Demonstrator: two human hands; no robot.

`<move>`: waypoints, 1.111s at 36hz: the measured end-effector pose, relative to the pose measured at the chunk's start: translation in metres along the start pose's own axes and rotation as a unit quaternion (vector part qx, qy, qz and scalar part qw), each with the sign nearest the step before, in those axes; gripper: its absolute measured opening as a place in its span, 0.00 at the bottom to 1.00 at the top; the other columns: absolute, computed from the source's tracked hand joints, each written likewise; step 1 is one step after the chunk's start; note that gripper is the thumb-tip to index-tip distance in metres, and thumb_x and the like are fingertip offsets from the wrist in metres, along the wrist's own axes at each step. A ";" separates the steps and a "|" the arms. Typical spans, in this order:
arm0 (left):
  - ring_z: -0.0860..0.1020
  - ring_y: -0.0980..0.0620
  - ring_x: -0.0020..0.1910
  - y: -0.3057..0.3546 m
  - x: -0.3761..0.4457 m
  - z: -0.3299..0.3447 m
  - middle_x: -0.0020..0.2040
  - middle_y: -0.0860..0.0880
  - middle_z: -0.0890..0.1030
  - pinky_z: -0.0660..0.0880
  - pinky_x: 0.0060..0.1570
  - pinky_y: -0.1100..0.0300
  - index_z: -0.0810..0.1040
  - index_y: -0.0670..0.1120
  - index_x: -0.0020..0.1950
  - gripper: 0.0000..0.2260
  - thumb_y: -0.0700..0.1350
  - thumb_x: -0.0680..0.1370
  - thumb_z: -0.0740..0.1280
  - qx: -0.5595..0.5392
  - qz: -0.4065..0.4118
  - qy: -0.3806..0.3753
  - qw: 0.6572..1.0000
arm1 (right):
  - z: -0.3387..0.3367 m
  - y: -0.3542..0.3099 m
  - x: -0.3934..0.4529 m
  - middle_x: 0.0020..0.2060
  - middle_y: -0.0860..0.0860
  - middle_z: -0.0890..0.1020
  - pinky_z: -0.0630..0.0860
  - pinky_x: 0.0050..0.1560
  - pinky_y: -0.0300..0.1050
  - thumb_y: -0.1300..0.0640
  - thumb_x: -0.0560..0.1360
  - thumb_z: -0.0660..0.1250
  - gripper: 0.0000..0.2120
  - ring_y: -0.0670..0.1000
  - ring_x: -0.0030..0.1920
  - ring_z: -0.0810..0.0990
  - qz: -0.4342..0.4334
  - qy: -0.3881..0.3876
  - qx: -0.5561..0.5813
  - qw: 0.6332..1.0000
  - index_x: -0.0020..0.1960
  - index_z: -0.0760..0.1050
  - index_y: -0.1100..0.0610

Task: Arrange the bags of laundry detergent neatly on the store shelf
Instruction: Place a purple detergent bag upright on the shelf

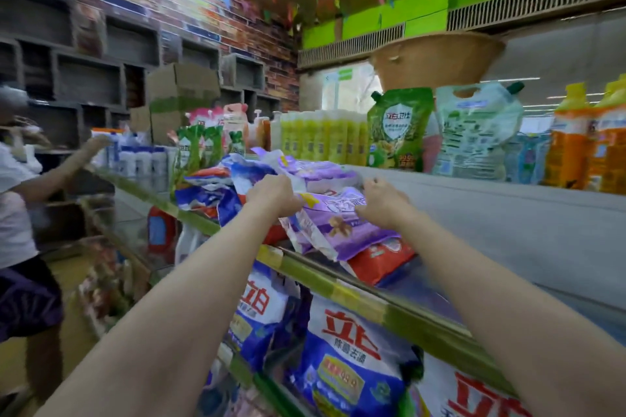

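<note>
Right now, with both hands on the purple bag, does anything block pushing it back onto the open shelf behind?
Nothing visible does. The left hand and right hand grip the purple bag, which lies on a red bag at the shelf edge. The grey surface behind it looks bare.

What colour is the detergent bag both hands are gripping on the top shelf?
Purple, with white edges and print: the purple bag, seen in the head view.

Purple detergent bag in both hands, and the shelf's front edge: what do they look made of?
The purple detergent bag looks like thin glossy plastic film: it creases and shines. The shelf's green front edge strip looks like rigid plastic or painted metal; blur leaves it open.
</note>
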State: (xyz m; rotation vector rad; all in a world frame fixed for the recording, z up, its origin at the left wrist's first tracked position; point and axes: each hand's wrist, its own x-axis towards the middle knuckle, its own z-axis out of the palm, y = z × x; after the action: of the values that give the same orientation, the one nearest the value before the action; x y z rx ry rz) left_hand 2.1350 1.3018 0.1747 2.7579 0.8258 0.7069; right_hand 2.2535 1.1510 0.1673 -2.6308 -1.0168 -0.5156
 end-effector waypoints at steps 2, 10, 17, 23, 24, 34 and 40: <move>0.77 0.40 0.54 0.002 0.015 0.006 0.56 0.37 0.79 0.72 0.47 0.54 0.76 0.35 0.56 0.20 0.51 0.79 0.59 -0.031 -0.004 0.004 1.000 | 0.003 0.005 0.022 0.66 0.58 0.68 0.69 0.63 0.52 0.51 0.76 0.63 0.23 0.59 0.65 0.70 0.015 0.012 0.033 0.999 0.68 0.64 0.59; 0.71 0.42 0.66 0.008 0.087 0.021 0.68 0.42 0.72 0.70 0.60 0.52 0.66 0.41 0.71 0.33 0.65 0.76 0.59 -0.151 -0.089 -0.025 0.984 | 0.028 0.030 0.107 0.71 0.60 0.66 0.67 0.65 0.49 0.47 0.79 0.59 0.29 0.58 0.69 0.67 0.083 0.004 0.143 0.986 0.73 0.61 0.64; 0.72 0.46 0.64 0.011 0.136 0.042 0.64 0.44 0.76 0.68 0.61 0.57 0.73 0.39 0.66 0.34 0.65 0.73 0.63 -0.227 -0.141 -0.086 0.960 | 0.055 0.042 0.166 0.62 0.58 0.73 0.72 0.57 0.48 0.41 0.78 0.59 0.25 0.55 0.58 0.76 0.103 -0.048 0.276 0.955 0.60 0.72 0.62; 0.71 0.48 0.66 0.016 0.154 0.042 0.68 0.42 0.71 0.69 0.56 0.62 0.68 0.37 0.69 0.27 0.52 0.77 0.67 -0.345 -0.131 -0.091 0.925 | 0.080 0.044 0.194 0.49 0.62 0.82 0.78 0.48 0.53 0.44 0.68 0.72 0.27 0.58 0.46 0.82 0.119 -0.130 0.506 0.844 0.58 0.75 0.63; 0.72 0.48 0.65 0.015 0.157 0.043 0.67 0.41 0.72 0.70 0.56 0.61 0.69 0.37 0.69 0.26 0.50 0.76 0.68 -0.364 -0.132 -0.077 0.919 | 0.074 0.038 0.189 0.45 0.61 0.83 0.77 0.44 0.51 0.47 0.72 0.71 0.21 0.57 0.41 0.82 0.117 -0.137 0.519 0.835 0.55 0.76 0.62; 0.76 0.49 0.40 0.007 0.138 0.036 0.51 0.40 0.78 0.73 0.28 0.67 0.76 0.36 0.54 0.07 0.35 0.78 0.63 -0.445 -0.081 -0.107 0.885 | 0.056 0.032 0.156 0.49 0.64 0.81 0.79 0.48 0.55 0.53 0.62 0.77 0.27 0.60 0.44 0.82 0.109 -0.017 0.641 0.759 0.55 0.77 0.66; 0.69 0.60 0.13 0.028 0.114 0.031 0.21 0.50 0.74 0.64 0.14 0.72 0.71 0.43 0.38 0.13 0.29 0.78 0.57 -0.551 0.007 -0.106 0.828 | 0.022 0.046 0.105 0.27 0.47 0.82 0.74 0.30 0.34 0.60 0.72 0.71 0.04 0.43 0.25 0.79 0.092 0.043 0.622 0.776 0.40 0.76 0.55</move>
State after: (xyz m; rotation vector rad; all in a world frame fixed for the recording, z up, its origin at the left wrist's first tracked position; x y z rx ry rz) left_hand 2.2469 1.3410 0.2010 1.7201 0.1920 0.5817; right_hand 2.3623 1.1886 0.1861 -1.4353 -0.6544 0.1187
